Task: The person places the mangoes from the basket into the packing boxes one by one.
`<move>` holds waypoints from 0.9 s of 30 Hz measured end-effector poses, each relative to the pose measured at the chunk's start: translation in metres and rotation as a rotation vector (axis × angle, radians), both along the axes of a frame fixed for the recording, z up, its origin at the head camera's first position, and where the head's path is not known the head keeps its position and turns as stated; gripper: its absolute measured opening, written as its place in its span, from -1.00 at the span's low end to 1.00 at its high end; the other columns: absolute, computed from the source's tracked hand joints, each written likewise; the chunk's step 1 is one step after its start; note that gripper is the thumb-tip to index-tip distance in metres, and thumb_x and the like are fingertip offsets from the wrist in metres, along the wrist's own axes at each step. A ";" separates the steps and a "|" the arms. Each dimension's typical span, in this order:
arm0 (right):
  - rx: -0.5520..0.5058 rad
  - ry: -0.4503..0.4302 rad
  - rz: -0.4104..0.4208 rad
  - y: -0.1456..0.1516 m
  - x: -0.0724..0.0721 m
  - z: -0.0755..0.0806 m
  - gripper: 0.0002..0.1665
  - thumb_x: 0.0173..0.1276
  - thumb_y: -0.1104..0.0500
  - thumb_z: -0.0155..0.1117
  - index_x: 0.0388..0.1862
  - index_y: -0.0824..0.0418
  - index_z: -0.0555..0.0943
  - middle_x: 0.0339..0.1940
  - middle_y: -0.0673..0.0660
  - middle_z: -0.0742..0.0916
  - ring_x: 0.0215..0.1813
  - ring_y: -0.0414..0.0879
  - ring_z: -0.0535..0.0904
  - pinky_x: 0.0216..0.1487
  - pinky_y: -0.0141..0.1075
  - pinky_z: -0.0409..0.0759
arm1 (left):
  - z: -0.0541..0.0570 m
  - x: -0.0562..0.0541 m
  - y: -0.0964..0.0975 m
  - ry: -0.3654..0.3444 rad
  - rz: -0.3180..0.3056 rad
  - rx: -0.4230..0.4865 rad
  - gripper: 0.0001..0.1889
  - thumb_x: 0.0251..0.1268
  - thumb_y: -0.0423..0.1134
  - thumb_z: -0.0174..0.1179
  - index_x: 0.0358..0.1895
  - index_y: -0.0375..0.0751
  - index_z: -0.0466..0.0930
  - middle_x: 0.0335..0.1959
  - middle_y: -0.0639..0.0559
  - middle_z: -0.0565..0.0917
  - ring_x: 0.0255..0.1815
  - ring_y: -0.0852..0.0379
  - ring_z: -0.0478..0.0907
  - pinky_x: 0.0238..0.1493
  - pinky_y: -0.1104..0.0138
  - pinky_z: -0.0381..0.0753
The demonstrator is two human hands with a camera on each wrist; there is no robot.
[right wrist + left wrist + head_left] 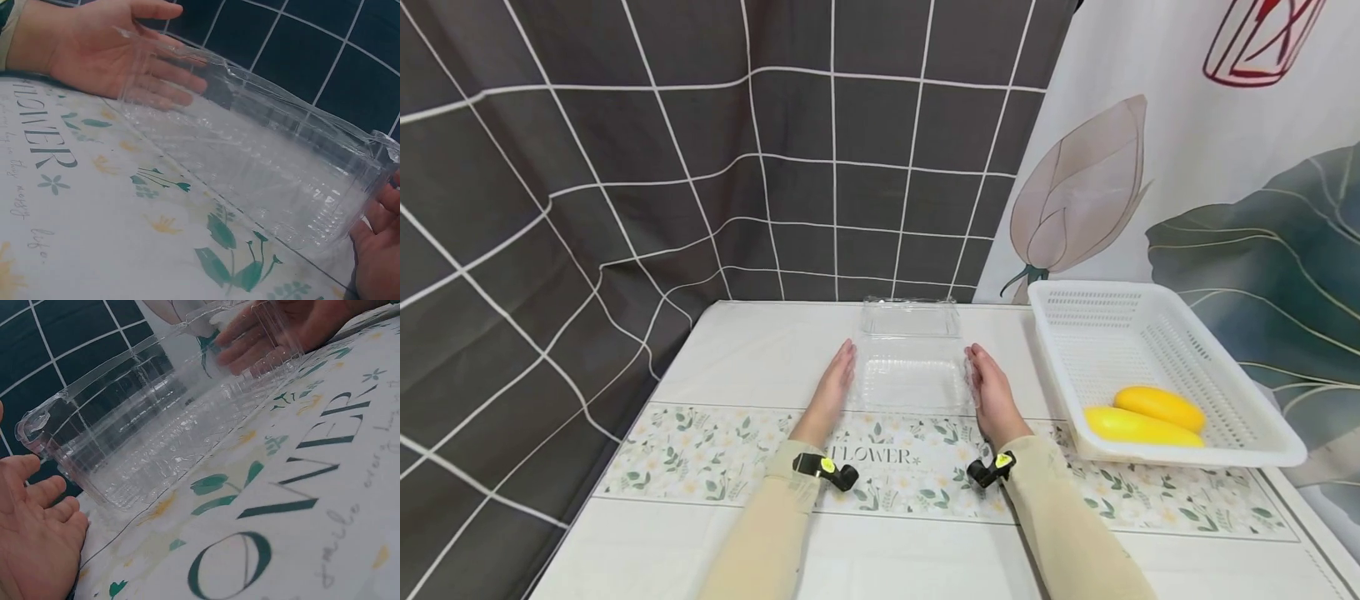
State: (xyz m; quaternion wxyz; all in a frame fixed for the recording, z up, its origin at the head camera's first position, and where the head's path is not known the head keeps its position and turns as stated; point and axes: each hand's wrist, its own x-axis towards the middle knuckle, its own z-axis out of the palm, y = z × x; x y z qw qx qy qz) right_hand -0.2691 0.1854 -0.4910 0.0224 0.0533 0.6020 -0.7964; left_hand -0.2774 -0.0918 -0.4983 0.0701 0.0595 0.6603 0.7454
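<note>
A clear plastic clamshell box [913, 383] stands on the table with its lid [910, 318] folded back toward the curtain. My left hand [833, 385] is at the box's left side, fingers extended. On the opposite side my right hand [995, 390] lies along the wall with its fingers straight. The left wrist view shows the left hand [40, 528] with relaxed fingers near the box's end [94, 456]. In the right wrist view the right hand [381, 244] is close to the other end, partly cut off by the frame. Nothing shows inside the box.
At the right, a white perforated basket [1247, 392] holds two yellow, elongated, mango-like fruits [1150, 425]. A floral band with lettering [880, 457] runs across the white tablecloth [917, 550]. A dark grid curtain [790, 192] hangs behind and left of the table.
</note>
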 end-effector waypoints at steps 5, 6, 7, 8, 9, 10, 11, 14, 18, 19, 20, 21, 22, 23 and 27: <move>-0.077 0.089 0.022 -0.004 0.001 -0.007 -0.28 0.72 -0.03 -0.33 0.68 0.24 -0.13 0.69 0.14 0.07 0.68 -0.09 -0.10 0.64 -0.29 -0.12 | -0.004 0.000 0.001 0.010 -0.033 -0.004 -0.36 0.67 0.13 -0.44 0.67 0.03 -0.18 0.68 0.07 -0.07 0.67 0.11 -0.16 0.64 0.21 -0.19; -0.094 0.104 0.033 -0.005 0.001 -0.008 -0.27 0.72 -0.04 -0.34 0.68 0.25 -0.15 0.69 0.15 0.06 0.68 -0.07 -0.12 0.65 -0.28 -0.12 | -0.004 0.000 0.001 0.012 -0.036 -0.029 -0.36 0.66 0.15 -0.45 0.67 0.06 -0.18 0.68 0.11 -0.07 0.67 0.13 -0.17 0.64 0.21 -0.19; -0.109 0.118 0.043 -0.006 0.001 -0.009 -0.26 0.72 -0.05 -0.34 0.68 0.26 -0.16 0.69 0.17 0.04 0.68 -0.05 -0.13 0.65 -0.26 -0.13 | -0.004 0.002 0.002 0.019 -0.042 -0.046 -0.35 0.65 0.15 -0.46 0.67 0.06 -0.18 0.68 0.12 -0.09 0.67 0.12 -0.20 0.64 0.18 -0.20; -0.121 0.125 0.052 -0.007 0.001 -0.010 -0.25 0.72 -0.06 -0.34 0.68 0.27 -0.18 0.70 0.18 0.02 0.68 -0.04 -0.15 0.65 -0.25 -0.14 | -0.004 0.003 0.002 0.018 -0.042 -0.071 -0.35 0.64 0.17 -0.47 0.67 0.09 -0.18 0.68 0.15 -0.11 0.67 0.13 -0.21 0.64 0.16 -0.21; -0.136 0.126 0.058 -0.007 0.001 -0.011 -0.24 0.72 -0.06 -0.33 0.68 0.27 -0.19 0.70 0.18 0.01 0.68 -0.04 -0.17 0.65 -0.25 -0.15 | -0.004 0.004 0.002 0.015 -0.044 -0.092 -0.35 0.64 0.19 -0.48 0.67 0.12 -0.18 0.68 0.18 -0.12 0.67 0.13 -0.23 0.64 0.14 -0.21; -0.136 0.128 0.065 -0.007 0.001 -0.011 -0.23 0.72 -0.08 -0.33 0.68 0.26 -0.20 0.70 0.18 -0.01 0.68 -0.04 -0.19 0.65 -0.26 -0.17 | -0.003 0.006 0.002 0.010 -0.046 -0.112 -0.35 0.63 0.21 -0.48 0.67 0.15 -0.18 0.68 0.22 -0.14 0.67 0.13 -0.24 0.64 0.12 -0.22; -0.135 0.131 0.074 -0.007 0.002 -0.011 -0.22 0.72 -0.09 -0.34 0.68 0.26 -0.22 0.70 0.18 -0.04 0.68 -0.04 -0.22 0.65 -0.26 -0.19 | -0.003 0.007 0.003 0.015 -0.046 -0.132 -0.34 0.63 0.21 -0.49 0.67 0.15 -0.19 0.68 0.22 -0.16 0.67 0.11 -0.26 0.64 0.08 -0.24; -0.133 0.138 0.094 -0.008 0.003 -0.013 -0.20 0.71 -0.14 -0.36 0.68 0.23 -0.26 0.71 0.15 -0.08 0.68 -0.05 -0.28 0.65 -0.27 -0.25 | -0.003 0.010 0.005 0.002 -0.032 -0.154 -0.34 0.62 0.23 -0.47 0.67 0.20 -0.20 0.67 0.26 -0.17 0.67 0.11 -0.27 0.64 0.06 -0.24; -0.083 0.168 0.145 -0.008 0.004 -0.016 -0.19 0.69 -0.21 -0.51 0.68 0.17 -0.32 0.71 0.09 -0.14 0.68 -0.07 -0.34 0.65 -0.23 -0.32 | -0.004 0.011 0.005 0.005 -0.020 -0.161 -0.34 0.62 0.23 -0.46 0.67 0.21 -0.22 0.67 0.31 -0.18 0.67 0.15 -0.27 0.64 0.09 -0.24; -0.054 0.175 0.161 -0.008 0.004 -0.016 -0.19 0.67 -0.23 -0.55 0.68 0.15 -0.34 0.71 0.07 -0.15 0.68 -0.08 -0.36 0.65 -0.21 -0.34 | -0.004 0.012 0.005 0.006 -0.017 -0.164 -0.34 0.61 0.24 -0.46 0.67 0.22 -0.22 0.67 0.32 -0.19 0.67 0.16 -0.27 0.64 0.10 -0.24; -0.023 0.182 0.173 -0.008 0.005 -0.017 -0.18 0.66 -0.25 -0.58 0.68 0.13 -0.35 0.71 0.05 -0.16 0.68 -0.08 -0.38 0.65 -0.19 -0.35 | -0.005 0.012 0.005 0.006 -0.015 -0.164 -0.34 0.61 0.24 -0.46 0.67 0.23 -0.23 0.66 0.33 -0.19 0.67 0.17 -0.27 0.64 0.10 -0.24; 0.002 0.186 0.183 -0.008 0.005 -0.017 -0.17 0.65 -0.27 -0.60 0.68 0.11 -0.37 0.71 0.04 -0.17 0.68 -0.08 -0.39 0.65 -0.17 -0.36 | -0.005 0.012 0.005 0.006 -0.013 -0.162 -0.33 0.61 0.25 -0.47 0.67 0.23 -0.24 0.66 0.34 -0.19 0.67 0.18 -0.28 0.64 0.10 -0.24; 0.029 0.190 0.191 -0.008 0.005 -0.017 -0.17 0.64 -0.28 -0.62 0.68 0.09 -0.38 0.71 0.02 -0.18 0.68 -0.08 -0.40 0.65 -0.15 -0.37 | -0.005 0.012 0.005 0.005 -0.011 -0.166 -0.33 0.60 0.26 -0.47 0.67 0.22 -0.25 0.66 0.34 -0.20 0.66 0.18 -0.28 0.64 0.09 -0.24; 0.054 0.190 0.197 -0.008 0.006 -0.018 -0.16 0.63 -0.30 -0.63 0.68 0.08 -0.39 0.71 0.00 -0.18 0.67 -0.09 -0.40 0.65 -0.13 -0.37 | -0.004 0.012 0.004 0.006 -0.011 -0.165 -0.32 0.60 0.26 -0.47 0.67 0.22 -0.25 0.66 0.34 -0.20 0.66 0.18 -0.28 0.64 0.09 -0.25; 0.110 0.191 0.207 -0.009 0.007 -0.017 -0.14 0.62 -0.32 -0.63 0.68 0.07 -0.41 0.71 -0.03 -0.18 0.67 -0.09 -0.42 0.65 -0.10 -0.38 | -0.004 0.012 0.003 0.016 -0.011 -0.162 -0.31 0.61 0.24 -0.50 0.67 0.14 -0.28 0.67 0.31 -0.21 0.67 0.17 -0.30 0.64 0.08 -0.27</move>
